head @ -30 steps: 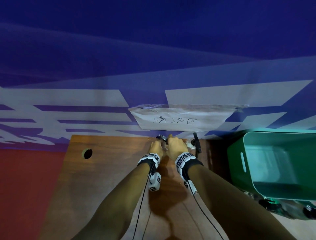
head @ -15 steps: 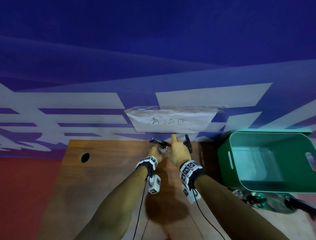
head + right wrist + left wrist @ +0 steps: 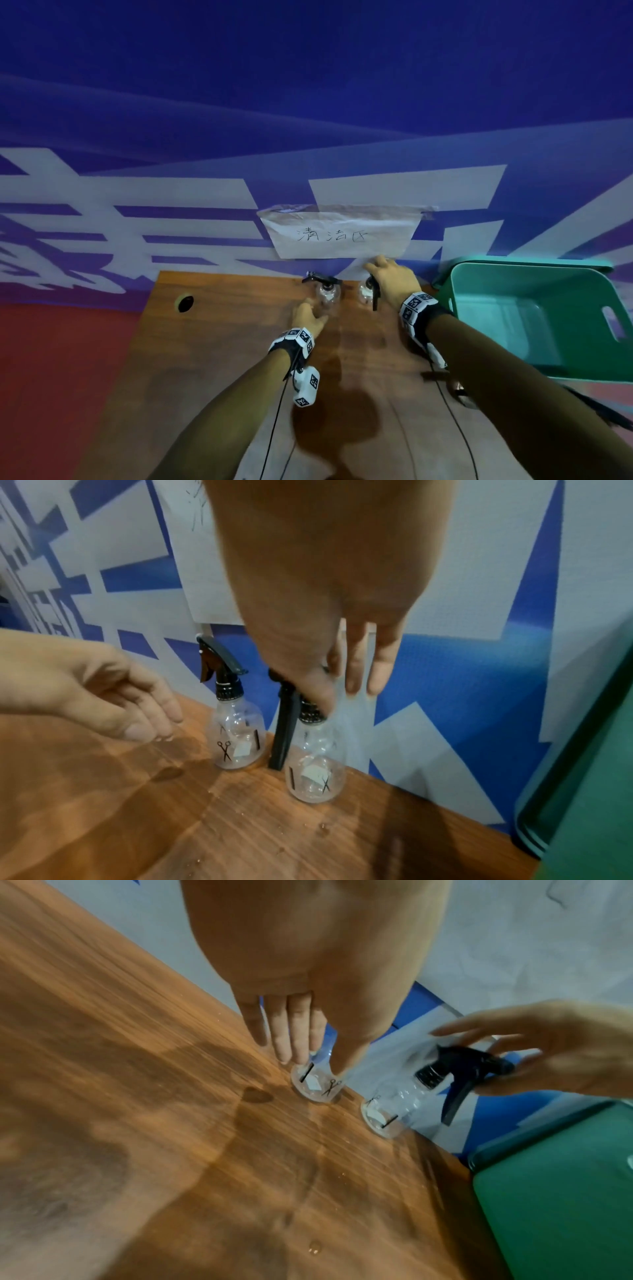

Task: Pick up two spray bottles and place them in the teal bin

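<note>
Two clear plastic spray bottles with black trigger tops stand upright side by side at the far edge of the brown wooden table [image 3: 219, 342], close to the blue and white wall [image 3: 308, 102]. In the head view they sit just above the middle of the frame.

The left spray bottle [image 3: 328, 294] has small black scissors printed on it. The left hand [image 3: 308, 317] is just below it in the frame. Its fingers are loose and a bit spread, and it holds nothing. I cannot tell if the fingertips touch the bottle.

The right spray bottle [image 3: 367, 294] stands just beside the first one. The right hand [image 3: 394, 282] is over its black top. The thumb is down by the top and neck, and the other fingers are straight and reach past it toward the wall. They are not wrapped around it.

A white paper sign with black writing [image 3: 342, 233] is taped to the wall right above the bottles. A green plastic bin [image 3: 534, 322] sits at the right side of the frame. Small water drops [image 3: 322, 826] lie on the wood near the bottles.
</note>
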`<state>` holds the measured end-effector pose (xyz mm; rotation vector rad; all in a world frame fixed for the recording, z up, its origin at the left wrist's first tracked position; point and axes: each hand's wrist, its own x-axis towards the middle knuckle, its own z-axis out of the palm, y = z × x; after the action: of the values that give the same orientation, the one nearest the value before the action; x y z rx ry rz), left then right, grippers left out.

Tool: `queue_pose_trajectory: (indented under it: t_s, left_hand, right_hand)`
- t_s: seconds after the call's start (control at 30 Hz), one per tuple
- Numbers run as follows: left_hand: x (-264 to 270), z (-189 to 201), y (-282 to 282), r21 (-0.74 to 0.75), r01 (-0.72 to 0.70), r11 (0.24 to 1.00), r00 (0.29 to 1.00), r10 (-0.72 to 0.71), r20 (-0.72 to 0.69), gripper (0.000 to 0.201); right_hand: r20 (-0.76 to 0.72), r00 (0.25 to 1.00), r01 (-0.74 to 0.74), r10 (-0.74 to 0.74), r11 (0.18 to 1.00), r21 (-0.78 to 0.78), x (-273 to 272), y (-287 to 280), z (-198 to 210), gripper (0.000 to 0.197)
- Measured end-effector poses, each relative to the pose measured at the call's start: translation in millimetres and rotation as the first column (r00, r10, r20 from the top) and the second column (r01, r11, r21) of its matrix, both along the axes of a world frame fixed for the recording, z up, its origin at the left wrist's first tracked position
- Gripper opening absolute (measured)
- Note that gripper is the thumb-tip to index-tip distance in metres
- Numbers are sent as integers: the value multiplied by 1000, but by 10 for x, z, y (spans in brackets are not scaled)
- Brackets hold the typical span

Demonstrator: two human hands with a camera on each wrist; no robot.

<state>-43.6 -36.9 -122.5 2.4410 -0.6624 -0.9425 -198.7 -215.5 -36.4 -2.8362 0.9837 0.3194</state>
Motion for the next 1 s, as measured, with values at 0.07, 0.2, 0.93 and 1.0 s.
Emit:
queue_pose_trajectory:
  t_s: [0.07, 0.2, 0.93, 1.0]
  left_hand:
    - [-40, -75, 31, -18, 53, 998, 998, -53, 39, 18]
    - [-194, -63, 40, -42, 161, 986, 985, -157, 72, 7]
    - [-762, -262, -557, -205, 136, 969, 944, -190, -269, 19]
    - [-763, -408, -634, -168, 41, 985, 917, -103, -385, 24]
  right_hand:
    - [-72, 996, -43, 46, 998, 45, -8, -37, -121, 67]
    - [-95, 994, -47, 57, 993, 107, -20, 12, -165, 37]
    - [-193, 965, 188, -176, 981, 49, -22, 202, -69, 27]
    - [-174, 965, 204, -197, 979, 21, -26, 176, -74, 18]
